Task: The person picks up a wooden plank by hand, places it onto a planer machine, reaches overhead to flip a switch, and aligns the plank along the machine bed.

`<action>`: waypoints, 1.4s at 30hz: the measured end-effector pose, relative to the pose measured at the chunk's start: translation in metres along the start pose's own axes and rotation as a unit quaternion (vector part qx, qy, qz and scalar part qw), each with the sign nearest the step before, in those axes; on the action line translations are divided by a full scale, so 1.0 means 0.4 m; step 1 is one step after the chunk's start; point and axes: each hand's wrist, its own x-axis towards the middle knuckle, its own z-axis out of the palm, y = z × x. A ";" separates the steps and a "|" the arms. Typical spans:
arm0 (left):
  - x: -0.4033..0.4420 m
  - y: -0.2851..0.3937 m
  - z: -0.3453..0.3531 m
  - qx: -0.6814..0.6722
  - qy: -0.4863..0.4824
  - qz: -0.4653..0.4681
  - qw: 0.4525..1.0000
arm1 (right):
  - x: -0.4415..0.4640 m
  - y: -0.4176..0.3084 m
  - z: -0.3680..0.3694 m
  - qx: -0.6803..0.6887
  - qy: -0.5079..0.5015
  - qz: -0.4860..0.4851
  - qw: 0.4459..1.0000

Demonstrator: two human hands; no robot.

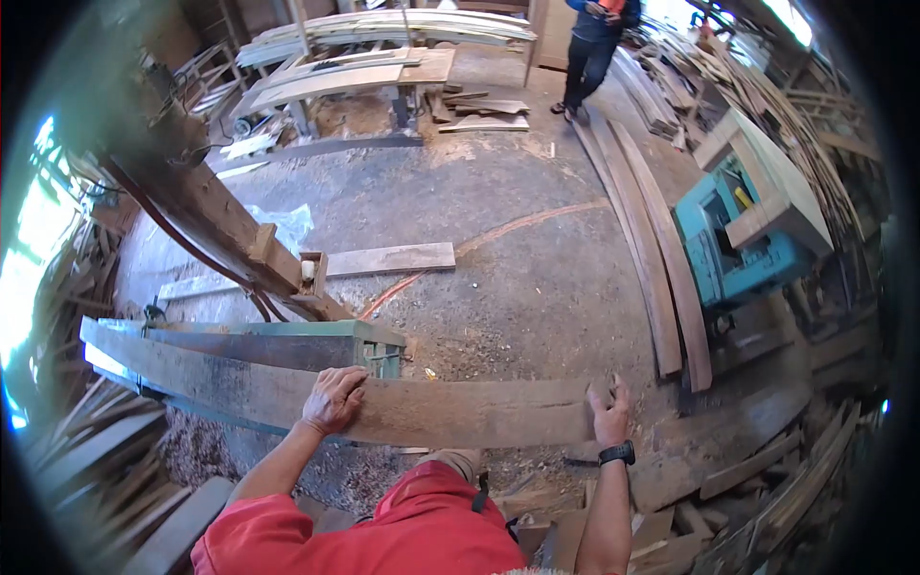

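A long wooden plank (470, 412) stretches across in front of me, its left part running over a green machine bed (316, 331). My left hand (333, 401) is closed on the plank near its middle, thumb and fingers at the upper edge. At the plank's right end, my right hand (609, 412) grips it, with fingertips at the top corner and a black watch (618, 452) on the wrist. The undersides of both grips are hidden behind the board.
A wooden post (206, 211) with hanging cables rises beyond the machine. Two long boards (637, 249) lie on the right floor near a teal machine (743, 235). Scrap wood (757, 470) piles up at lower right. A person (592, 48) stands at the back; a board-laden bench (345, 81) is behind.
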 end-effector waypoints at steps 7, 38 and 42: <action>0.047 0.025 0.005 0.005 0.002 -0.047 0.999 | 0.135 0.025 0.049 0.129 -0.181 0.117 0.968; 0.239 0.847 0.681 -0.447 0.570 -0.536 0.433 | 0.410 0.070 0.059 0.147 -0.770 0.098 0.612; 0.267 0.896 0.678 -0.604 0.513 -0.497 0.354 | 0.456 -0.014 0.053 0.013 -0.817 0.037 0.576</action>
